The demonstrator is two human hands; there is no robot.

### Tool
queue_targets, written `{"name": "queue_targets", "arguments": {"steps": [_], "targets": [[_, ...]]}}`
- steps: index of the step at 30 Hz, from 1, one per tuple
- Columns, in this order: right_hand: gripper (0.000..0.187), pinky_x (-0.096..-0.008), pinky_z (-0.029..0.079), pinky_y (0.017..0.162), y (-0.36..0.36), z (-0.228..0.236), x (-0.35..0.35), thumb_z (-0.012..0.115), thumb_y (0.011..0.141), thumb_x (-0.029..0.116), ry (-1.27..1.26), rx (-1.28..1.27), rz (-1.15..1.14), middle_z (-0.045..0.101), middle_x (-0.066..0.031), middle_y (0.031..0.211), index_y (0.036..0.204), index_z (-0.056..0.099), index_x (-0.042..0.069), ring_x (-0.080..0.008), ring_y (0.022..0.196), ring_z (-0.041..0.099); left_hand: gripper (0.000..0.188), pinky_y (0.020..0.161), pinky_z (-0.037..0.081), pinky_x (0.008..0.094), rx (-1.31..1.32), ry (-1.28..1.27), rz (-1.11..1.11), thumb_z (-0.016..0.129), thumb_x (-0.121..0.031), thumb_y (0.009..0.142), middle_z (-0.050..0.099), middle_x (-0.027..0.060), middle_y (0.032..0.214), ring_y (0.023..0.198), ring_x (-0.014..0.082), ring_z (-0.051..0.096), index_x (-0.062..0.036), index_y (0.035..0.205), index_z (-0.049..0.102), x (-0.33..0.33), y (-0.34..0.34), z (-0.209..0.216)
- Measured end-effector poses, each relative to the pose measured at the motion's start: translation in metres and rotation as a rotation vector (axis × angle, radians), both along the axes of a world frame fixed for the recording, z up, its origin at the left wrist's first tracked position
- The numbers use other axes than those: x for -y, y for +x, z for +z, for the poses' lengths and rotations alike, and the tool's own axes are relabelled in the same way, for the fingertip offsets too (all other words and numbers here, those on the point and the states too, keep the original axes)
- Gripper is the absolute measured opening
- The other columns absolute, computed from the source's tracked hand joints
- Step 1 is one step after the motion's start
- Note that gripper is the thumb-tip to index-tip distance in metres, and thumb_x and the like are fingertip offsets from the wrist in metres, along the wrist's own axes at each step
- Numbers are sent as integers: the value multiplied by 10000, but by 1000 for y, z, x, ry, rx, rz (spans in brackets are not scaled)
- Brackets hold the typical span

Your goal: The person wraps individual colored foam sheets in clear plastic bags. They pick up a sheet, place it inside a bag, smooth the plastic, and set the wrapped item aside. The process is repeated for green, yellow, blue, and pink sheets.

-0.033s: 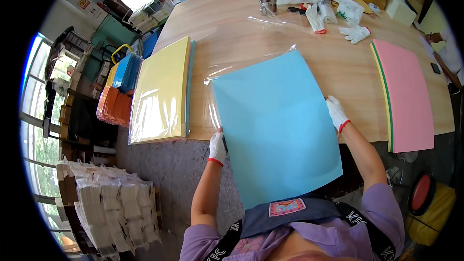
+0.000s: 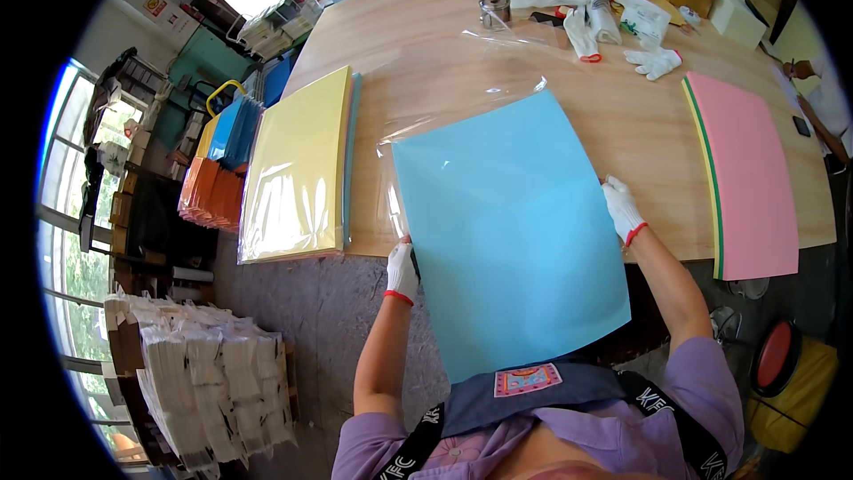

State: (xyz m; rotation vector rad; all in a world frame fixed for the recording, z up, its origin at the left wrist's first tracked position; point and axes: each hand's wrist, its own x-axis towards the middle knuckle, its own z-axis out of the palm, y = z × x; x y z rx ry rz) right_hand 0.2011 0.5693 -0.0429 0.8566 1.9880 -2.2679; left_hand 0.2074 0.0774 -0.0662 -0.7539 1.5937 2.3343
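Large blue paper sheets (image 2: 515, 231) lie in front of me, overhanging the table's near edge toward my apron. Clear plastic film (image 2: 387, 187) shows beyond their left and far edges, like a bag; the sheets' far end is within or on it. My left hand (image 2: 402, 270), in a white glove with a red cuff, is closed on the left edge. My right hand (image 2: 622, 209), gloved alike, is closed at the right edge. The fingertips are partly hidden, and I cannot tell whether they pinch paper, film or both.
Left on the wooden table (image 2: 418, 44) lies a plastic-wrapped stack of yellow and blue sheets (image 2: 298, 169). A pink, green and yellow stack (image 2: 742, 178) lies right. Farther back are spare gloves (image 2: 656, 62) and a metal pot (image 2: 494, 11). White bundles (image 2: 209, 373) stand lower left.
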Motion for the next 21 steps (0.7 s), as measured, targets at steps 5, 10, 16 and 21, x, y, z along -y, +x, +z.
{"name": "queue_targets", "arguments": {"steps": [5,10,16,21], "targets": [[316,-251,512,748,39,-1,-11,504,1026,116,30,-46,9,672,-39,1011,1269,582,-70,-104,876,618,290,641,524,291,-41,-20,-79,492,-219,1056,684,40,902,749,147,647,-7,1137,672,-15,18,23],[314,-245,510,763,62,-13,-2,485,1016,100,-3,82,-53,668,-49,1030,1263,590,-62,-110,880,619,305,654,528,288,-2,-55,-49,493,-186,1035,700,47,932,765,140,656,19,1157,683,-3,47,15],[512,-241,508,779,97,-18,-10,481,1011,107,74,31,134,654,-113,1219,1481,423,-88,-118,916,630,317,712,560,327,-2,26,-129,432,-159,1035,694,104,984,807,202,681,45,1170,634,27,70,9],[499,-248,516,815,149,-46,-1,468,1016,108,64,219,-8,657,-117,1224,1474,428,-85,-122,977,635,223,555,492,290,123,20,-106,531,-180,1029,658,39,807,628,142,607,-5,1017,668,49,112,-17]]}}
